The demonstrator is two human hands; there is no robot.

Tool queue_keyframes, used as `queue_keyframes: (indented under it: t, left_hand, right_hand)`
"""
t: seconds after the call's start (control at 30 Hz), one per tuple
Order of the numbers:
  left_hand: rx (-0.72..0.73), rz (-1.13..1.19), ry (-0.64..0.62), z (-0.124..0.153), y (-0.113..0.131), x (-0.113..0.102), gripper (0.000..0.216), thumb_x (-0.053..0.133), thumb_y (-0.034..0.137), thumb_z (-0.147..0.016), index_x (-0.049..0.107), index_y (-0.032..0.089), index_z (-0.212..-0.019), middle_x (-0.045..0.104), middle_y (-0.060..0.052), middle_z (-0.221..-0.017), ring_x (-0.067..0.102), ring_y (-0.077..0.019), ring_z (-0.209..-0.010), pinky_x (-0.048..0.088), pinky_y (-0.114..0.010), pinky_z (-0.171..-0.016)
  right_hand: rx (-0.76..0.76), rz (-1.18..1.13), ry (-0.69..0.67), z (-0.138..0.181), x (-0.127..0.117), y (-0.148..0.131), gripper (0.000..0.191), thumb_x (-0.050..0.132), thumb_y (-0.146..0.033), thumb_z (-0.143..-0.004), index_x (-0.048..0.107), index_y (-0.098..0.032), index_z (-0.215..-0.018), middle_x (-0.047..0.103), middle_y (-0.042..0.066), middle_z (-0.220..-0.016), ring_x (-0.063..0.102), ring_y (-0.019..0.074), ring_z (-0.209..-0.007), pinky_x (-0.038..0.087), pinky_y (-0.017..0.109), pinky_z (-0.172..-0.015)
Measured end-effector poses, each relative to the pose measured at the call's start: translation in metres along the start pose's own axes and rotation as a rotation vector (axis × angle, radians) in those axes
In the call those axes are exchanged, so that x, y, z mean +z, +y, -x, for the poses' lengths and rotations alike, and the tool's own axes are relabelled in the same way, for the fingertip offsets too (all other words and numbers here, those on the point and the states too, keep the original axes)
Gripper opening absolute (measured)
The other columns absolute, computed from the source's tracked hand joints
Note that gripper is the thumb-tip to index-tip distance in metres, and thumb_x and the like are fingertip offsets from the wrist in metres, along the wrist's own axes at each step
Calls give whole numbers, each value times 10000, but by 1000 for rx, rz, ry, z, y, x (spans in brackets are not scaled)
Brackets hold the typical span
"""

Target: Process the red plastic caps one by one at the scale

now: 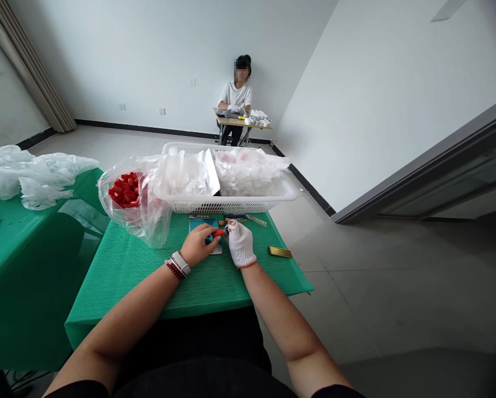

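Note:
My left hand (198,244), bare with a watch and a beaded bracelet at the wrist, pinches a small red piece (218,233). A bit of blue-green shows at its fingers. Against it, my right hand (241,244) wears a white knitted glove and is closed around something small and partly hidden; a dark tip shows between the two hands. Beneath them a blue and white card or packet (217,250) lies on the green-covered table (181,296). Left of the hands, a clear plastic bag (158,224) holds several red pieces (125,189).
A white plastic basket (235,205) with clear bags stands behind the hands. Slim tools or pens (256,220) lie before it. A gold-coloured bar-shaped box (280,252) lies right. More plastic bags (36,171) cover the left table. A person (236,97) sits at a far table.

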State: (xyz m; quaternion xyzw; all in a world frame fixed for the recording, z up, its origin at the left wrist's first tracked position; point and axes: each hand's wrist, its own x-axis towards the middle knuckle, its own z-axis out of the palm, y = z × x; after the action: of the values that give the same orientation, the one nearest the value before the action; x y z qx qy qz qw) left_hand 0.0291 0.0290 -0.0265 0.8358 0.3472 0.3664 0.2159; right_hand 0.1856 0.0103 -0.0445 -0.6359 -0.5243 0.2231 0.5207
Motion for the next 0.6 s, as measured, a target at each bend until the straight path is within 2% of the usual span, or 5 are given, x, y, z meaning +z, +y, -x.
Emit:
queue_keyframes:
  t: [0.13, 0.27, 0.4, 0.5, 0.6]
  left_hand:
    - [6, 12, 33, 0, 0, 0, 180, 573, 255, -893, 663, 167, -1020, 647, -51, -860, 574, -145, -695, 474, -259, -638]
    - [-45, 9, 114, -1, -4, 1, 182, 627, 274, -854, 666, 160, -990, 670, -48, -827, 594, -154, -699, 480, -260, -631]
    - [-154, 88, 139, -2, -8, 2, 175, 642, 279, -825, 668, 167, -958, 695, -36, -809, 623, -155, -683, 483, -253, -593]
    - [-237, 229, 147, -2, -9, 2, 167, 633, 280, -816, 668, 174, -941, 713, -34, -814, 650, -157, -688, 496, -246, -576]
    - [-280, 331, 175, -3, -9, 2, 173, 635, 300, -808, 672, 174, -921, 724, -41, -834, 666, -168, -728, 511, -248, -586]
  right_hand:
    - [-101, 207, 22, -1, -2, -3, 561, 317, -540, -951, 601, -140, -679, 625, 59, -609, 525, 137, -568, 350, 242, -541]
    - [-198, 306, -22, 0, -4, -3, 530, 326, -493, -961, 698, -147, -809, 680, 76, -690, 590, 169, -634, 365, 245, -578]
    - [-136, 331, 2, -2, -8, -1, 590, 237, -498, -984, 709, -162, -877, 703, 80, -723, 628, 185, -663, 377, 240, -578]
    - [-100, 488, 48, -5, -11, -5, 609, 211, -496, -991, 706, -169, -858, 708, 85, -744, 622, 186, -654, 359, 246, -580]
    - [-58, 691, 53, -10, -12, -12, 550, 268, -476, -987, 713, -173, -875, 713, 90, -797, 620, 188, -680, 347, 256, -596]
